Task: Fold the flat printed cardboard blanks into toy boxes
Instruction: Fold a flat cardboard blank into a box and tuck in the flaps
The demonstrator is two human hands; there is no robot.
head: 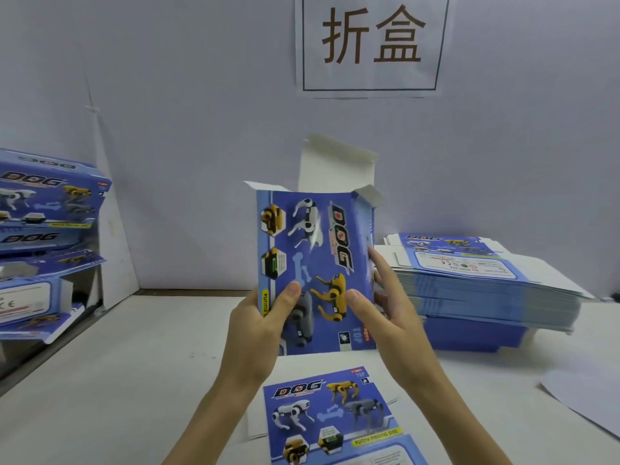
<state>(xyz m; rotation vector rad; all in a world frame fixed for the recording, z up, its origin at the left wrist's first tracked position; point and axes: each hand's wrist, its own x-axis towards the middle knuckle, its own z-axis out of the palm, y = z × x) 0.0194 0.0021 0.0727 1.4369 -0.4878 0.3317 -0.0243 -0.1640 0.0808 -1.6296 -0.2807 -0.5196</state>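
A blue printed "DOG" toy box (318, 250) stands upright in the air at the centre, its white top flaps open and pointing up. My left hand (260, 325) grips its lower left edge, thumb on the printed front. My right hand (385, 310) holds the lower right edge, thumb on the front and fingers along the side panel. A flat printed blank (330, 419) lies on the table below the box. A thick stack of flat blanks (476, 280) sits to the right.
Several folded boxes (43, 236) are piled at the left edge. A white sheet with two large characters (372, 41) hangs on the grey back wall. A loose white paper (583, 401) lies at the table's right edge. The white table (134, 380) spreads below.
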